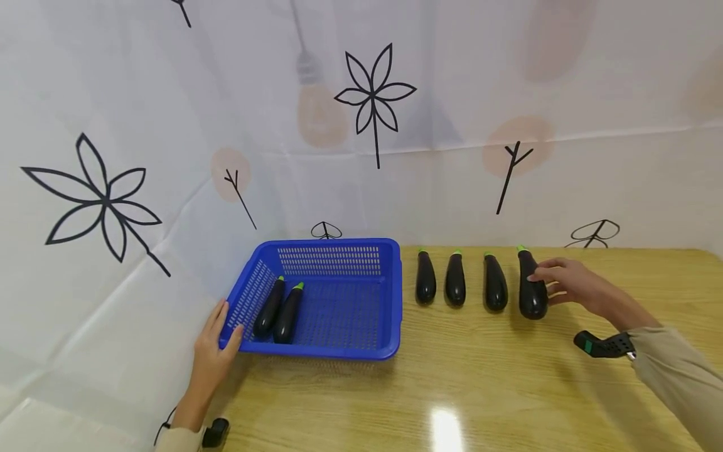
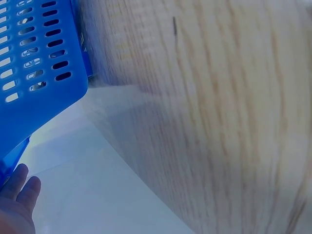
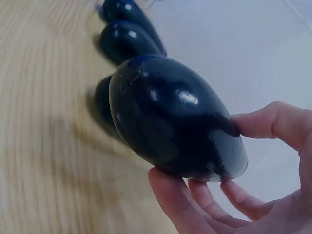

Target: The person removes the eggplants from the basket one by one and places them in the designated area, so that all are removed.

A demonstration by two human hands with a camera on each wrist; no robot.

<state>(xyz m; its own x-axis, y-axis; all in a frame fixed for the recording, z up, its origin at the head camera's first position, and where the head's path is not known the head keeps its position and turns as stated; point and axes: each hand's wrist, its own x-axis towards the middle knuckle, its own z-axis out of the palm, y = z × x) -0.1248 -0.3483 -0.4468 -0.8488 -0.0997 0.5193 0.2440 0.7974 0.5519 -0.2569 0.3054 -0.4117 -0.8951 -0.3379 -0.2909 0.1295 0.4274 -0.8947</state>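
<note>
My right hand point(image 1: 570, 284) grips a dark, glossy eggplant point(image 1: 532, 294) between thumb and fingertips, at the right end of a row. In the right wrist view that eggplant point(image 3: 170, 117) looms large, its rounded end toward the camera and lifted over the wood. Three more eggplants point(image 1: 495, 285) lie to its left, green stem ends pointing away. My left hand point(image 1: 213, 351) rests at the near left corner of a blue plastic basket point(image 1: 395, 301), fingers fairly straight along its side and thumb at the front rim. Inside the basket, two eggplants point(image 1: 289, 317) lie side by side at the left.
The wood-grain table point(image 1: 480, 376) carries the basket and the row of eggplants. A pale cloth point(image 1: 452, 188) printed with leaf shapes rises behind the table and along its left side.
</note>
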